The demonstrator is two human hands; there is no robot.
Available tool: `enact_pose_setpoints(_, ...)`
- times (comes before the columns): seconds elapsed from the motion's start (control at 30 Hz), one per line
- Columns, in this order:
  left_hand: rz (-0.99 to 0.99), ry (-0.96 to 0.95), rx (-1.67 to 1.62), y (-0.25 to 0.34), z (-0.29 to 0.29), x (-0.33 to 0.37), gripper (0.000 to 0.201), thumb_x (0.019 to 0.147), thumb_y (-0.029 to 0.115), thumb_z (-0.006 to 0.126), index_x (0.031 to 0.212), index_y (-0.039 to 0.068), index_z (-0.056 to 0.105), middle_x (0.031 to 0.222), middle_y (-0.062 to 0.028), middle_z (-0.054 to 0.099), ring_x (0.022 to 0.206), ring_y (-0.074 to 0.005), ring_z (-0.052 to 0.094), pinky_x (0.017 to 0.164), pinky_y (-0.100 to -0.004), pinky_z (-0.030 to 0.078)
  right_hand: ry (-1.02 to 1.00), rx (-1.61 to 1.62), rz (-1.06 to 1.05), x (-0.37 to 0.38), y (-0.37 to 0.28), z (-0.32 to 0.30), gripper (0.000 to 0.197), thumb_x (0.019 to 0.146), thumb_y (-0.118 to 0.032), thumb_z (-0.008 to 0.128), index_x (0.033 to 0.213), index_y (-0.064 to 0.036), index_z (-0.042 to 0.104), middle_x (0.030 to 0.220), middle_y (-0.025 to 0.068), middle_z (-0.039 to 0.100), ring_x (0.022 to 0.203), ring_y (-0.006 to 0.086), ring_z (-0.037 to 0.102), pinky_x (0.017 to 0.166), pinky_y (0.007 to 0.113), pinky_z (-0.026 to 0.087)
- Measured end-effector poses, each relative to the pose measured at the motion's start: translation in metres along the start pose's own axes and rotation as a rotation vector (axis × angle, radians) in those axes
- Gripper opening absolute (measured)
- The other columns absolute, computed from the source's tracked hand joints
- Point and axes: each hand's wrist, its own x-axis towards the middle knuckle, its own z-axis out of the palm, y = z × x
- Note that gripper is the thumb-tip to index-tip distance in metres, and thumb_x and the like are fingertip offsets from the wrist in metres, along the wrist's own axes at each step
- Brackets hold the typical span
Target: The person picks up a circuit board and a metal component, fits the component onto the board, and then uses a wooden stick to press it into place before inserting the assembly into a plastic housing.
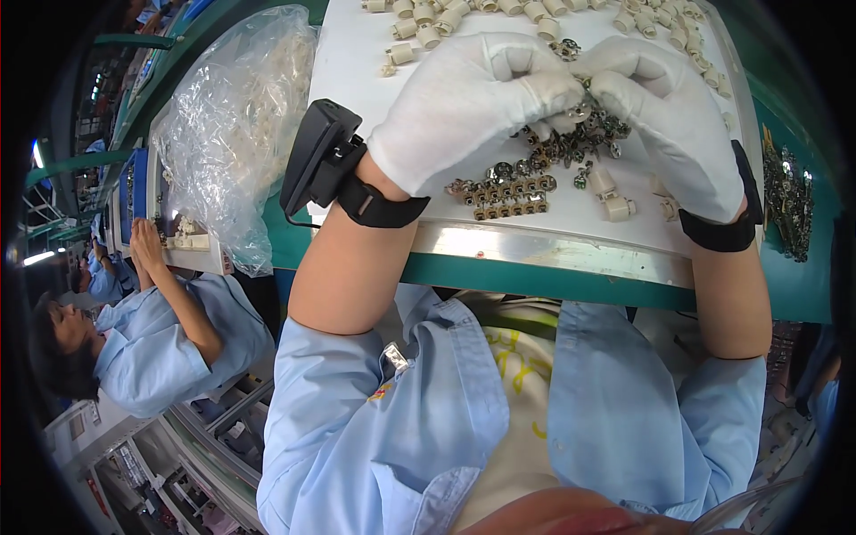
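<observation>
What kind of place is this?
It looks like a factory workshop. Small metal parts and many cream-coloured cylinders lie on a white work surface, and a co-worker in a light-blue shirt is at another work table on the left.

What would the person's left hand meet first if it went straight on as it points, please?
Probably the right hand, whose gloved fingertips lie just beyond those of the left hand. Small metal parts show close by, though, and depth is unclear.
</observation>
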Motion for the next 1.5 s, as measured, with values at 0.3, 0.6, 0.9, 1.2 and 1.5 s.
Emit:
enact_pose_setpoints(0.3,0.046,-0.129,0.035,0.002,0.004,0.000,0.033,0.085,0.029,0.064,0.108,0.005,0.060,0.086,-0.0069,0.066,0.078,-0.0165,0.062,0.070,-0.0274,0.049,-0.118,0.178,-0.091,0.000,0.003,-0.001,0.026,0.090,-0.023,0.055,0.101,-0.0001,0.061,0.095,0.0023,0.058,0.088,0.0096,0.051,0.080,0.023,0.038)
enact_pose_setpoints(0.6,0.293,0.254,0.727,0.019,0.018,0.006,0.019,0.084,0.014,0.063,0.099,0.004,0.066,0.077,-0.0011,0.063,0.068,-0.0062,0.055,0.056,-0.0207,0.043,0.351,-0.173,-0.028,0.005,-0.010,0.007,0.023,0.087,-0.017,0.056,0.102,-0.0004,0.061,0.095,0.0036,0.059,0.088,0.0099,0.053,0.081,0.023,0.040)
enact_pose_setpoints(0.9,-0.245,0.312,0.210,0.033,0.031,0.004,0.030,0.088,0.009,0.055,0.117,0.003,0.058,0.082,-0.0017,0.061,0.069,-0.0048,0.054,0.053,-0.0193,0.045,0.394,-0.156,0.091,0.009,-0.021,0.011,0.017,0.077,-0.001,0.056,0.094,0.0003,0.061,0.092,0.0053,0.060,0.088,0.0114,0.056,0.080,0.024,0.043)
enact_pose_setpoints(1.2,0.072,0.298,0.510,0.023,0.024,0.002,0.029,0.089,0.006,0.050,0.118,0.003,0.058,0.083,-0.0015,0.060,0.067,-0.0072,0.053,0.060,-0.0192,0.045,0.374,-0.209,0.048,0.007,-0.017,0.009,0.015,0.076,0.000,0.057,0.091,0.0000,0.061,0.092,0.0061,0.059,0.088,0.0122,0.056,0.078,0.024,0.044)
enact_pose_setpoints(1.5,-0.013,0.297,0.670,0.021,0.011,0.004,0.033,0.087,0.003,0.048,0.119,0.001,0.055,0.077,-0.0020,0.060,0.064,-0.0077,0.052,0.060,-0.0197,0.043,0.238,-0.460,0.043,0.003,0.001,0.002,0.023,0.088,-0.013,0.052,0.105,-0.0003,0.060,0.099,0.0037,0.059,0.091,0.0117,0.054,0.082,0.025,0.042)
